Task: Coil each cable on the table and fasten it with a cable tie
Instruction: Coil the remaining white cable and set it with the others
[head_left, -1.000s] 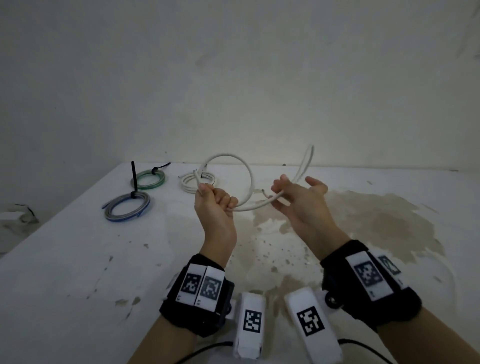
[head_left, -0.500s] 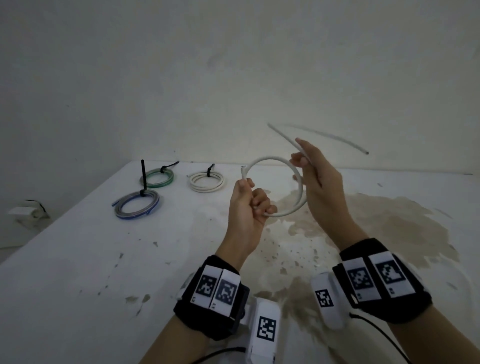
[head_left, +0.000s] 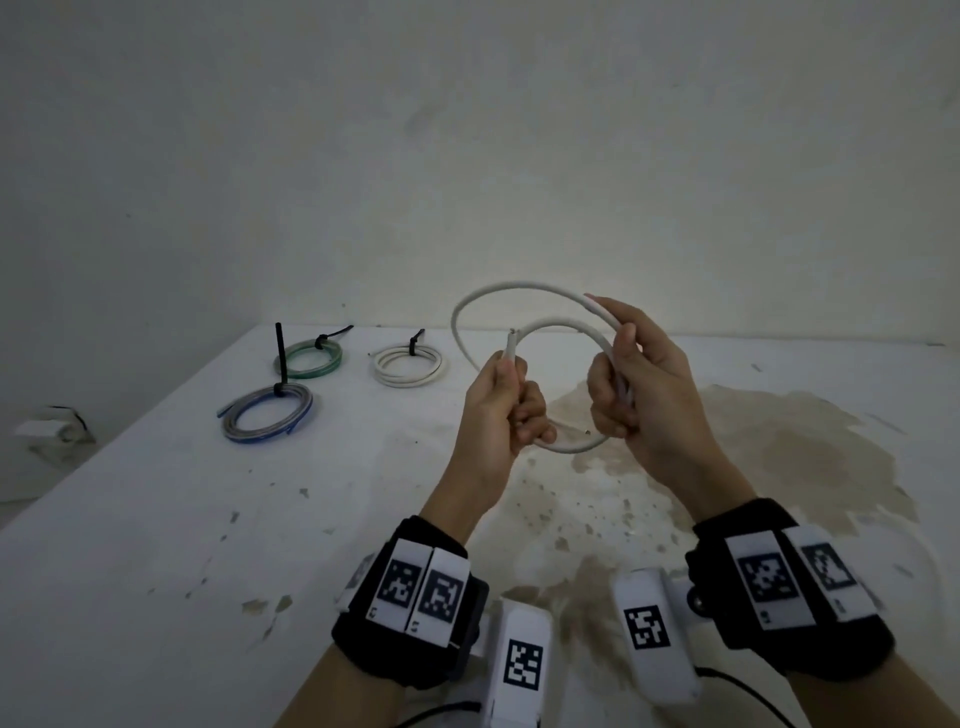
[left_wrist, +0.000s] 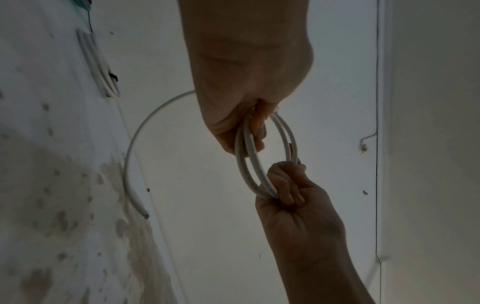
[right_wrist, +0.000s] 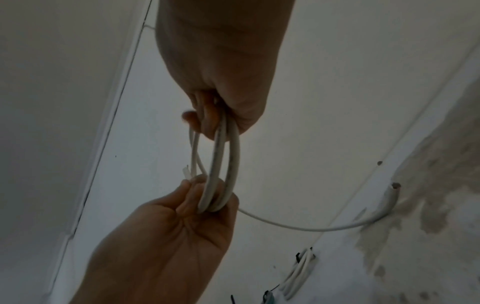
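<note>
Since the earlier frame, our right hand has come down from the raised free end and now curls round the right side of the stiff white round cable, where before it pinched the strand with extended fingers. Our left hand still grips the left side of the loop in a closed fist, one cut end projecting above the thumb. We hold the cable in the air above the stained white table; the wrist views show two turns lying together between the hands, with a further arc swinging out to a loose cut end. Three tied coils rest at the far left: blue-grey, green and white.
</note>
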